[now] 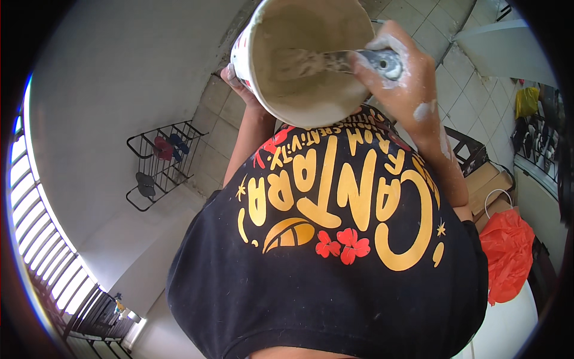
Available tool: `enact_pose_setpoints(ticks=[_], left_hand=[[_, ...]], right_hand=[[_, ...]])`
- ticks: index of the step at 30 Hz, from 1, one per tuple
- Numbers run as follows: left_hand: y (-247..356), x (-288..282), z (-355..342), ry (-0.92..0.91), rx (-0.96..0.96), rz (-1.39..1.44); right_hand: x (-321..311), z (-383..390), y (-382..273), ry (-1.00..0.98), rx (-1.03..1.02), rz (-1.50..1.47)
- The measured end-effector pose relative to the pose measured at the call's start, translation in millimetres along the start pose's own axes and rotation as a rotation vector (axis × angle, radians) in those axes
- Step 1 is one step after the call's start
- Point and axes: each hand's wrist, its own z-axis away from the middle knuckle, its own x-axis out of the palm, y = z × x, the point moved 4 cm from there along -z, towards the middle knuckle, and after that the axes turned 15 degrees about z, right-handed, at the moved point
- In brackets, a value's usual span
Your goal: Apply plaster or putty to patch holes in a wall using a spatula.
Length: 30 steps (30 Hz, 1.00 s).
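My left hand [238,87] grips the outer left side of a white bucket [241,60], and most of its fingers are hidden behind the wall. The bucket is tilted so that its mouth faces me, and its inside is coated with a pale, putty-like layer. My right hand [402,75], smeared with white, is closed round the dark grey handle of a hand tool [338,61]. A hole shows in the handle's end. The tool's front part reaches into the bucket and is covered in pale paste, so I cannot tell whether it is a putty knife or a brush.
On the left wall hangs a black wire rack [170,149] with a few small items on it. A red plastic bag [507,254] lies at the right, beside cardboard boxes [487,185] and a black crate [466,149]. Light tiles [472,90] cover the floor ahead.
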Motion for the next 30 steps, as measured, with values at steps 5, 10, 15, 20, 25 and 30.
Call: enact_pose_setpoints(ticks=[5, 10, 15, 20, 25, 30], left_hand=[[-23.0, -12.5, -16.4, -0.025, 0.022, -0.025], [-10.4, -8.1, -9.1, -0.036, 0.010, -0.062], [2.7, -22.3, -12.0, 0.288, 0.348, -0.626], [-1.8, -36.7, -22.7, 0.318, 0.309, -0.575], [-13.8, -45.4, -41.9, 0.358, 0.223, -0.502], [-17.0, -51.2, -54.6, 0.354, 0.054, -0.513]], right_hand=[[-28.1, -3.3, 30.8, 0.112, -0.049, 0.060], [-19.9, 1.9, 14.3, 0.131, -0.287, 0.192], [-20.5, 14.4, 15.8, -0.058, -0.411, 0.084], [-23.4, 9.5, 34.4, 0.109, -0.347, 0.260], [-23.6, 25.5, 31.9, -0.017, -0.397, 0.120], [-42.1, 37.0, 35.6, 0.217, -0.209, 0.342]])
